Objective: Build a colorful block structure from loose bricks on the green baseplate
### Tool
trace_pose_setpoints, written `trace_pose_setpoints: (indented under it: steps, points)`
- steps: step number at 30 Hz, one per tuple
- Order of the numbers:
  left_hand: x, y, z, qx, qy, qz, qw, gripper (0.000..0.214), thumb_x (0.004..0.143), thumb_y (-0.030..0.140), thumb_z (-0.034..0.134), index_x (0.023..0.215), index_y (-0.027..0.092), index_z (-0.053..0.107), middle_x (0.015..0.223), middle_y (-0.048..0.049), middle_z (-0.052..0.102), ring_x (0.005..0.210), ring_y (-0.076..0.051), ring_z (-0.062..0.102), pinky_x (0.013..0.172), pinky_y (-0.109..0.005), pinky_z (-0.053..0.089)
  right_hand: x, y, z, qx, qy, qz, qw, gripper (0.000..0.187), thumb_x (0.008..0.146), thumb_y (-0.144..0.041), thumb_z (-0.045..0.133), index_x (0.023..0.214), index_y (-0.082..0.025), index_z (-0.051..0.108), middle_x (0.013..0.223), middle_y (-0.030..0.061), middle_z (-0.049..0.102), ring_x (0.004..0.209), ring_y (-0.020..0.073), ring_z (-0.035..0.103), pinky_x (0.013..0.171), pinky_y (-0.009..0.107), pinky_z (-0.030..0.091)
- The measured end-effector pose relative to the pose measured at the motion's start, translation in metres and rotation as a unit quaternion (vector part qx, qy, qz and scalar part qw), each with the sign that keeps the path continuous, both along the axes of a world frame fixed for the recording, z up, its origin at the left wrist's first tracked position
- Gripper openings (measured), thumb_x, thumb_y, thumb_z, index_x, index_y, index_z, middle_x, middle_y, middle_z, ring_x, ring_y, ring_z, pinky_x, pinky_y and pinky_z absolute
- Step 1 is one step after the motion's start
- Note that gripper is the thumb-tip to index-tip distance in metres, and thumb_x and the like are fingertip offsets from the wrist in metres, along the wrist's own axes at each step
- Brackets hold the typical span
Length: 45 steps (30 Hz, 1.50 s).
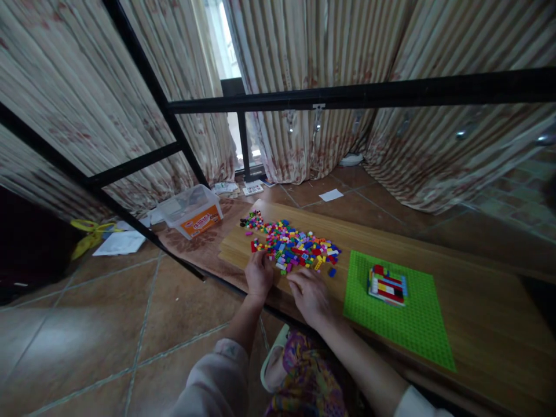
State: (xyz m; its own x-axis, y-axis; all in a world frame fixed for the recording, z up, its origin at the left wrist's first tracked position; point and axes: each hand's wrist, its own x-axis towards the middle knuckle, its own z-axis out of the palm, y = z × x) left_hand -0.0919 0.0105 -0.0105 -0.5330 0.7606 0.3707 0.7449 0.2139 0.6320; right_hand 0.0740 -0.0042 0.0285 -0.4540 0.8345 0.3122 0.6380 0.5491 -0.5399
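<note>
A pile of small coloured bricks [292, 244] lies spread on a low wooden table [469, 272]. My left hand [259, 273] rests at the pile's near left edge, fingers curled down onto the bricks. Just right of it, my right hand [309, 294] lies at the pile's near edge, its fingers bent toward the bricks. What either hand holds, if anything, is hidden under the fingers. To the right sits a green baseplate [417, 324] with a small build of red, yellow, white and blue bricks [387, 285] on it.
A clear plastic box with an orange label [191, 211] stands on the floor at the left, near papers [119, 243] and a yellow object [89, 234]. A black metal frame [347, 92] crosses the view. Curtains [313, 58] hang behind. The floor is brown tile.
</note>
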Motion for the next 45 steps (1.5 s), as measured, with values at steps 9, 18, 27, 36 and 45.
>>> trace_pose_setpoints:
  steps: [9,18,27,36,45]
  points:
    - [0.003,0.000,-0.001,-0.028,0.012,0.013,0.999,0.022,0.089,0.018,0.045,0.095,0.019,0.066,0.094,-0.0070,0.068,0.087,-0.019,0.064,0.075,-0.026,0.046,-0.027,0.022,-0.011,0.055,-0.138,0.037,0.988,0.021,0.089,-0.015,0.049,0.090,-0.023,0.068,0.091,0.0067,0.060,0.090,0.0213,0.051,0.079,0.034,0.039]
    - [0.002,0.001,-0.002,-0.008,0.026,0.005,1.000,0.022,0.088,0.017,0.045,0.093,0.018,0.066,0.092,-0.0077,0.067,0.086,-0.019,0.064,0.076,-0.026,0.047,-0.021,0.010,-0.011,0.081,-0.168,0.033,0.982,0.023,0.089,-0.009,0.043,0.093,-0.019,0.064,0.092,0.0081,0.062,0.091,0.0230,0.052,0.079,0.035,0.038]
    - [-0.002,0.000,-0.001,0.007,0.053,-0.009,0.999,0.024,0.089,0.019,0.044,0.094,0.017,0.067,0.092,-0.0098,0.068,0.089,-0.022,0.064,0.077,-0.029,0.047,0.024,-0.008,-0.009,0.008,0.041,-0.030,0.999,0.025,0.089,-0.014,0.047,0.103,-0.025,0.065,0.092,0.0043,0.064,0.094,0.0195,0.058,0.087,0.034,0.046]
    - [-0.004,0.003,-0.001,0.022,0.069,-0.008,0.997,0.022,0.087,0.020,0.047,0.091,0.017,0.068,0.089,-0.0083,0.069,0.082,-0.020,0.064,0.071,-0.028,0.046,0.111,-0.025,0.006,-0.100,0.257,-0.200,0.940,0.028,0.089,-0.038,0.049,0.097,-0.022,0.070,0.096,0.0062,0.070,0.087,0.0187,0.065,0.078,0.032,0.050]
    - [0.033,-0.010,0.013,0.108,-0.024,-0.052,0.993,0.023,0.087,0.029,0.051,0.098,0.014,0.065,0.088,-0.0082,0.066,0.078,-0.019,0.062,0.073,-0.031,0.050,0.165,0.018,0.002,-0.122,0.360,-0.322,0.867,0.029,0.075,-0.042,0.062,0.087,-0.019,0.072,0.083,0.0066,0.074,0.071,0.0199,0.067,0.070,0.034,0.053]
